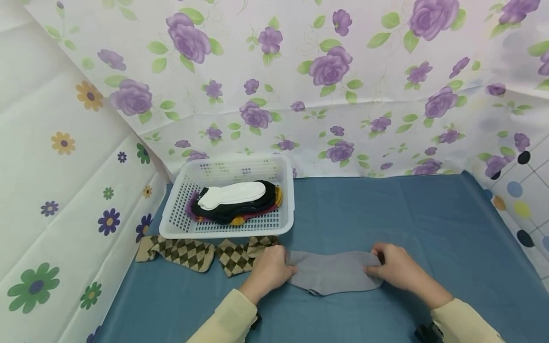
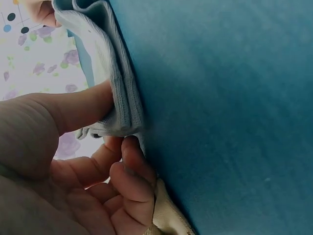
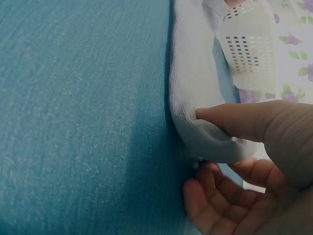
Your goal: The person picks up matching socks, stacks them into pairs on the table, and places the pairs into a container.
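Note:
A grey sock (image 1: 332, 271) lies stretched sideways on the blue cloth, its layers stacked at the ribbed cuff in the left wrist view. My left hand (image 1: 271, 269) pinches the cuff end between thumb and fingers. At the opposite end, my right hand (image 1: 392, 267) pinches the rounded tip, thumb on top and fingers beneath. Just beyond the left hand lies a brown and tan argyle sock (image 1: 233, 257), partly covered by that hand. A second argyle sock (image 1: 184, 252) lies farther left.
Behind the argyle socks stands a white plastic basket (image 1: 167, 224) with a white sock (image 1: 233, 194) on top of dark and coloured ones. Flowered sheeting (image 1: 300, 128) hangs behind the blue cloth (image 1: 364, 209) and along the left side.

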Demonstrator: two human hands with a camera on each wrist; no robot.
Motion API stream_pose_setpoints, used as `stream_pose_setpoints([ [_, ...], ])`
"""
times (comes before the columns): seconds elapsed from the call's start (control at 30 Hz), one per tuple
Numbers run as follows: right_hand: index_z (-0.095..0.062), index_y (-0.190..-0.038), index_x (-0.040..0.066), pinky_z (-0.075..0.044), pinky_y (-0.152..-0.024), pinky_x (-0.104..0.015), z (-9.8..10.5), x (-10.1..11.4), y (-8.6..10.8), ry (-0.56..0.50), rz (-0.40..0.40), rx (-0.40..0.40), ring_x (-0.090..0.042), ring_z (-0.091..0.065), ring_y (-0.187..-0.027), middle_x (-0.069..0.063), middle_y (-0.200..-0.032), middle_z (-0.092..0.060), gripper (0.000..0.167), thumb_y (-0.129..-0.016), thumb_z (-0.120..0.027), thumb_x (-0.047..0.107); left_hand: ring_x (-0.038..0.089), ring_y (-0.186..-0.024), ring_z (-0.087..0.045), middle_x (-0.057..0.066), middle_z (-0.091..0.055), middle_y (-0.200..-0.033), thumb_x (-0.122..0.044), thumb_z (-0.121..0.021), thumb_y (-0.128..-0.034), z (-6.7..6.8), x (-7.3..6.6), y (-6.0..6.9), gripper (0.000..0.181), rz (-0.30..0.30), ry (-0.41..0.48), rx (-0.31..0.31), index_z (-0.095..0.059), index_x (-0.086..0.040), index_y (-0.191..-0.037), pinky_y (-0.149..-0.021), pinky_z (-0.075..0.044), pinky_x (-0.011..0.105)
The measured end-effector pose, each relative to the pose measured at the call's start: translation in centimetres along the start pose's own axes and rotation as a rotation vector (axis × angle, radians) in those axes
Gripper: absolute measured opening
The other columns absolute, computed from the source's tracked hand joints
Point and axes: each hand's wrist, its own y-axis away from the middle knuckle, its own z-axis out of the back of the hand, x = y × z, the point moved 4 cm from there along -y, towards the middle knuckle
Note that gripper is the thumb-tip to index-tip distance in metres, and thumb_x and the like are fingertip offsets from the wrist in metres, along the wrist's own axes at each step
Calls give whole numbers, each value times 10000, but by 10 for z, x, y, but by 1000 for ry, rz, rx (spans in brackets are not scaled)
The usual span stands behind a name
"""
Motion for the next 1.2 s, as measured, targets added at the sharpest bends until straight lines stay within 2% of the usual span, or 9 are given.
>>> stream_pose_setpoints([
  [0.23, -483, -699, 119, -316, -455, -255, 6, -1, 3, -22, 62, 1, -108, -348, -471, 31, -548, -335, 337, -738, -783, 269, 112, -429, -314, -35, -305, -537, -253, -745, -792, 3, 2, 6, 352, -67, 65, -41, -454, -112, -651, -409, -265, 257],
  [0.43, -467, -739, 115, -307, -452, -255, 18, 6, 8, -87, 106, 8, -82, -303, -477, 29, -575, -310, 383, -747, -773, 346, 121, -490, -449, -30, -487, -614, -288, -773, -759, 14, 6, 8, 268, -32, 106, -59, -570, -126, -825, -441, -350, 277],
  [0.57, -478, -758, 150, -320, -443, -262, 29, 14, 12, -100, 135, -49, -71, -308, -470, 25, -588, -339, 386, -745, -759, 414, 123, -567, -510, -21, -550, -687, -265, -787, -748, 24, 9, 9, 331, -33, 196, -37, -601, -117, -979, -515, -415, 282],
  [0.67, -488, -771, 176, -323, -436, -258, 38, 21, 16, -96, 153, -117, -63, -309, -464, 31, -592, -336, 371, -740, -759, 428, 85, -534, -445, -33, -499, -651, -261, -773, -767, 33, 9, 13, 279, -79, 252, -44, -590, -106, -910, -507, -374, 249],
  [0.77, -499, -780, 202, -316, -426, -256, 46, 28, 18, -74, 187, -197, -61, -302, -456, 32, -585, -327, 349, -741, -755, 436, 69, -487, -364, -30, -423, -594, -258, -754, -791, 46, 5, 17, 265, -141, 304, -93, -538, -104, -780, -475, -313, 224],
  [0.83, -505, -792, 217, -313, -425, -257, 52, 34, 19, -66, 206, -245, -64, -304, -454, 28, -588, -335, 343, -742, -748, 454, 62, -475, -373, -31, -426, -586, -254, -742, -804, 57, 3, 20, 282, -166, 331, -139, -509, -112, -732, -459, -314, 211],
  [0.97, -590, -922, 273, -337, -424, -257, 59, 49, 14, -70, 229, -291, -74, -353, -454, 34, -599, -457, 315, -744, -730, 492, 71, -562, -538, -41, -581, -673, -221, -742, -805, 81, 1, 26, 149, -168, 377, -244, -603, -181, -772, -496, -442, 223],
  [1.07, -650, -1025, 295, -377, -432, -252, 63, 65, 9, -86, 267, -301, -71, -432, -468, 52, -627, -573, 328, -758, -728, 469, 88, -673, -600, -34, -635, -780, -208, -741, -808, 98, 3, 28, 95, -168, 388, -322, -654, -188, -840, -590, -502, 237],
  [1.2, -694, -959, 317, -420, -455, -250, 69, 91, -1, -119, 367, -322, -69, -516, -496, 101, -685, -649, 203, -780, -730, 406, 88, -757, -627, -35, -653, -838, -235, -719, -832, 121, 10, 29, 80, -153, 386, -373, -663, -205, -879, -669, -525, 249],
])
